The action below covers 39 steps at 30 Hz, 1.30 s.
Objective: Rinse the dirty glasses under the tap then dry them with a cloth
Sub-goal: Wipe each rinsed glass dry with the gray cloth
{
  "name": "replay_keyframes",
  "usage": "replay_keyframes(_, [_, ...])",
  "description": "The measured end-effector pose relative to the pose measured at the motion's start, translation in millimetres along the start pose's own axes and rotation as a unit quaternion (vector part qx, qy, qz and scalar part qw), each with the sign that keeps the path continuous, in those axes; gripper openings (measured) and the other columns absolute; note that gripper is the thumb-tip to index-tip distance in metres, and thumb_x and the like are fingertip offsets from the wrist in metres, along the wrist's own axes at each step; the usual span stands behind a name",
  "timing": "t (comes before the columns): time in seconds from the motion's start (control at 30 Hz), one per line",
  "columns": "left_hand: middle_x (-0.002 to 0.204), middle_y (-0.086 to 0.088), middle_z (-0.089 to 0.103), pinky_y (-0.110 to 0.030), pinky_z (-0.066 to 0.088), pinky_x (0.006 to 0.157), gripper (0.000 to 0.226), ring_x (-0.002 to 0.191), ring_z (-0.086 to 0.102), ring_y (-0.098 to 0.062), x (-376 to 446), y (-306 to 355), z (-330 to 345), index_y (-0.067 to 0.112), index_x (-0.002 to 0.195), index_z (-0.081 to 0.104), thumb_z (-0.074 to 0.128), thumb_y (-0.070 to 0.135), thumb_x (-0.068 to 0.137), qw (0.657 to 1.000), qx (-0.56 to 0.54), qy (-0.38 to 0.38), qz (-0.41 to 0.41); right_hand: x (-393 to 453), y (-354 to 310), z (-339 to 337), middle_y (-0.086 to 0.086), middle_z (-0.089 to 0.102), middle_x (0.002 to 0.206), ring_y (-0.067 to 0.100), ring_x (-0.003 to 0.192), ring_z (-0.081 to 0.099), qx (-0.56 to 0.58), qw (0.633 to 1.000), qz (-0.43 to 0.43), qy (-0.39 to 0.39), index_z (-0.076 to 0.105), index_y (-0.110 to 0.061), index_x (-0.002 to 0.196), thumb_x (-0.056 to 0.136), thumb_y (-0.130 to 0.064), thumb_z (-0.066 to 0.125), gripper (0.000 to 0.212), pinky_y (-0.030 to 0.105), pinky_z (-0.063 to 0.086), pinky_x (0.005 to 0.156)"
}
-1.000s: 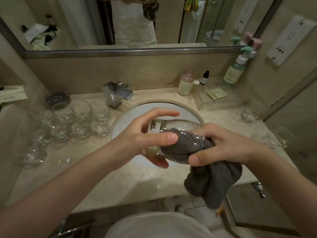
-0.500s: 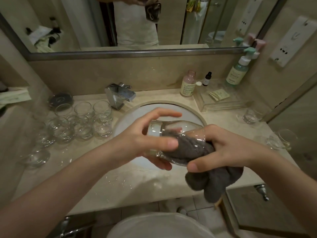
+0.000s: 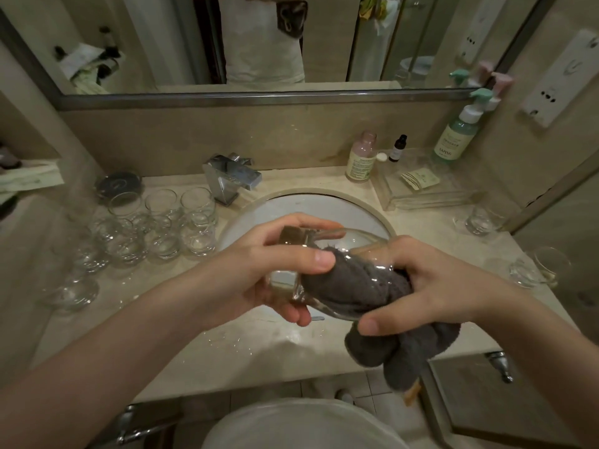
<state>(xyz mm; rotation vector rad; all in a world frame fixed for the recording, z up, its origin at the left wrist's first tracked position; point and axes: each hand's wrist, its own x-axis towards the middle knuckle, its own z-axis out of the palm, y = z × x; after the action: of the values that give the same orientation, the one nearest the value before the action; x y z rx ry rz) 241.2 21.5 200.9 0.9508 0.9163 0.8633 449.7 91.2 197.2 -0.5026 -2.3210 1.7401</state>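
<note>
Drying stage, head view. A clear glass [image 3: 327, 270] lies on its side above the sink [image 3: 259, 215], its long axis running from the left hand [image 3: 275, 270] to the right hand [image 3: 431, 283], thick base toward the left palm and open mouth toward the right. The left fingers curl over the far side of the base and the thumb presses across the near side, so this hand grips the glass and sits nearer its closed end. The right hand grips a grey cloth [image 3: 363, 283], its fingers bunching the fabric at the mouth; part of the cloth is stuffed inside the bowl, the remainder hangs below the right thumb. The glass is smooth, thin-walled and wet-looking, hence probably slippery; the cloth is soft, napped terry. Turning the glass about this axis would likely wipe the interior. Further glasses [image 3: 162, 225] stand well left of the left fingers, beside the tap [image 3: 231, 178].
</note>
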Motion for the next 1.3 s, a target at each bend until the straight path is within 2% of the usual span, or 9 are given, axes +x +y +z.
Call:
replay_keyframes(0.13, [0.122, 0.017, 0.061, -0.027, 0.056, 0.082, 0.064, 0.113, 0.065, -0.016, -2, 1, -9, 0.041, 0.117, 0.060, 0.082, 0.033, 0.058, 0.950, 0.263, -0.007, 0.170, 1, 3, 0, -0.001, 0.057, 0.067, 0.011, 0.062, 0.054, 0.125, 0.992, 0.029, 0.000, 0.065, -0.006, 0.077, 0.066, -0.020, 0.072, 0.019, 0.018, 0.043, 0.059])
replay_keyframes(0.3, [0.105, 0.008, 0.070, -0.027, 0.057, 0.057, 0.054, 0.081, 0.073, -0.026, -3, 1, -5, 0.034, 0.099, 0.071, 0.082, 0.016, 0.050, 0.988, 0.098, -0.017, 0.116, 2, -5, 1, -0.012, 0.058, 0.066, 0.001, 0.060, 0.055, 0.110, 0.993, 0.013, -0.036, 0.068, -0.018, 0.073, 0.067, -0.018, 0.074, 0.008, 0.012, 0.043, 0.059])
replay_keyframes(0.5, [0.091, -0.010, 0.069, -0.022, 0.049, 0.041, 0.048, 0.046, 0.062, -0.029, 0, -12, -1, 0.028, 0.093, 0.077, 0.079, 0.024, 0.045, 0.998, -0.039, 0.036, -0.020, 4, 3, 7, 0.005, 0.056, 0.070, 0.013, 0.063, 0.054, -0.054, 0.998, 0.013, -0.005, 0.062, -0.025, 0.074, 0.071, -0.033, 0.075, 0.015, 0.024, 0.041, 0.060])
replay_keyframes(0.6, [0.117, -0.003, 0.064, -0.028, 0.057, 0.054, 0.058, 0.070, 0.072, -0.024, -3, -10, -4, 0.039, 0.110, 0.066, 0.081, 0.029, 0.055, 0.997, 0.060, 0.005, 0.047, 2, 8, 8, 0.001, 0.054, 0.066, 0.009, 0.061, 0.052, 0.039, 0.999, 0.028, -0.006, 0.065, -0.016, 0.074, 0.072, -0.026, 0.073, 0.014, 0.020, 0.041, 0.059])
replay_keyframes(0.7, [0.126, 0.013, 0.060, -0.025, 0.053, 0.088, 0.059, 0.115, 0.062, -0.011, -4, -7, -11, 0.041, 0.114, 0.059, 0.081, 0.037, 0.060, 0.932, 0.313, 0.008, 0.184, 0, 12, 12, -0.004, 0.053, 0.061, 0.005, 0.056, 0.050, 0.139, 0.989, 0.041, -0.005, 0.064, -0.010, 0.069, 0.067, -0.021, 0.072, 0.014, 0.015, 0.040, 0.056])
replay_keyframes(0.93, [0.089, -0.004, 0.072, -0.025, 0.051, 0.044, 0.041, 0.059, 0.067, -0.030, -2, -1, -5, 0.029, 0.087, 0.073, 0.084, 0.016, 0.050, 1.000, 0.026, 0.016, -0.006, 1, 6, 12, 0.015, 0.059, 0.072, 0.019, 0.071, 0.059, 0.111, 0.993, 0.027, -0.005, 0.065, -0.002, 0.086, 0.061, -0.031, 0.084, 0.043, 0.029, 0.049, 0.064])
replay_keyframes(1.07, [0.113, 0.002, 0.064, -0.027, 0.056, 0.052, 0.055, 0.073, 0.073, -0.028, -1, 7, -7, 0.037, 0.103, 0.066, 0.085, 0.029, 0.052, 0.994, 0.109, -0.008, 0.018, 0, 14, 13, 0.019, 0.054, 0.067, 0.027, 0.061, 0.054, 0.096, 0.995, 0.031, 0.021, 0.061, 0.004, 0.080, 0.068, -0.026, 0.076, 0.036, 0.035, 0.044, 0.056])
replay_keyframes(1.2, [0.124, 0.021, 0.059, -0.020, 0.052, 0.087, 0.067, 0.115, 0.061, -0.006, 2, 11, -14, 0.045, 0.119, 0.056, 0.082, 0.041, 0.057, 0.918, 0.356, -0.018, 0.175, 1, 12, 8, 0.009, 0.067, 0.076, 0.018, 0.070, 0.066, 0.219, 0.975, 0.042, -0.002, 0.064, 0.004, 0.086, 0.063, -0.020, 0.072, 0.035, 0.022, 0.051, 0.064])
replay_keyframes(1.3, [0.112, 0.012, 0.068, -0.026, 0.058, 0.074, 0.055, 0.103, 0.069, -0.017, 6, 9, -12, 0.035, 0.106, 0.069, 0.084, 0.027, 0.054, 0.958, 0.238, -0.006, 0.161, 3, 6, 4, 0.009, 0.070, 0.080, 0.018, 0.073, 0.069, 0.219, 0.975, 0.042, 0.004, 0.068, 0.001, 0.090, 0.058, -0.032, 0.086, 0.050, 0.024, 0.054, 0.065])
